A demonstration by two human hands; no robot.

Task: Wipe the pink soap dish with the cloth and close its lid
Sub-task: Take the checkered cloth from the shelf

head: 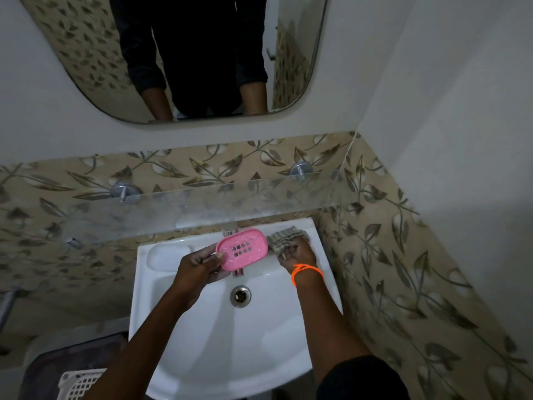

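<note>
Soap dish (241, 248) gripped in left hand (199, 268) — right hand (297, 252) clutches cloth (284, 237) at sink (202, 327) rim.

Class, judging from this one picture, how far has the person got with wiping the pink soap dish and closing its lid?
Done: the left hand has lifted the pink soap dish above the sink.
In hand: the right hand grips the cloth on the sink's back ledge, beside the dish but not on it.
Left: the wiping itself, which has not visibly begun, then closing the lid. No separate lid shows clearly here.
</note>
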